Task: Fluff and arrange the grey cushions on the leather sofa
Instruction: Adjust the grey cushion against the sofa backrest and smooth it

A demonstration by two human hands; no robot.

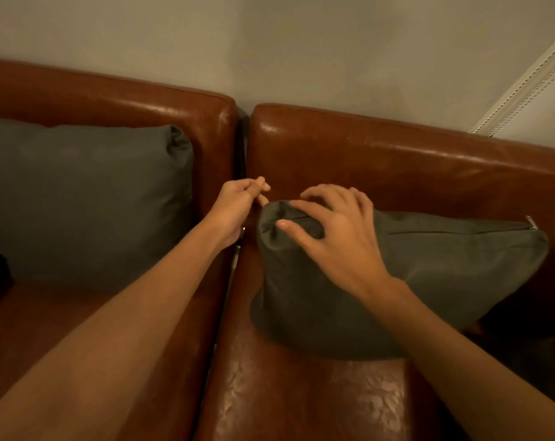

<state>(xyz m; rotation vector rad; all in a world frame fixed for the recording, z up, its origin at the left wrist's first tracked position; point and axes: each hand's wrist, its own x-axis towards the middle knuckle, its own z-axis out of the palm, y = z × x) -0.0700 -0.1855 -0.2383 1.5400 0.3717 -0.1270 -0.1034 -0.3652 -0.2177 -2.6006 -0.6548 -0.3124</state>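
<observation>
Room: I am looking down at a plain pale wall (333, 43) behind a brown leather sofa (397, 160); a white ribbed strip, perhaps a blind or rail, runs slantwise in the upper right corner (524, 90).

Sofa: it shows as two sections side by side, with a dark gap between their backrests near the middle of my view. The seat leather in front of me is worn and cracked, catching the light.

Left cushion (88, 198): a grey cushion stands upright on the left section, leaning against the backrest. No hand touches it.

Right cushion (429, 281): a second grey cushion sits on the right section, leaning back against the backrest, its lower edge on the seat. A zip runs along its top edge, with the metal pull at the far right corner. Its upper left corner is bunched and creased.

Right hand (336, 224): my right hand reaches over the bunched upper left corner of the right cushion, fingers spread and bent like a claw. The thumb tip and fingertips rest on the fabric; I cannot tell whether they truly grip it.

Left hand (238, 205): my left hand is just beside that same corner, over the gap between the sections. Its fingers are curled loosely with nothing held; one fingertip lies right at the cushion's edge, though I cannot tell whether it touches.

Forearms: both are bare and stretch up from the bottom of the view.
</observation>
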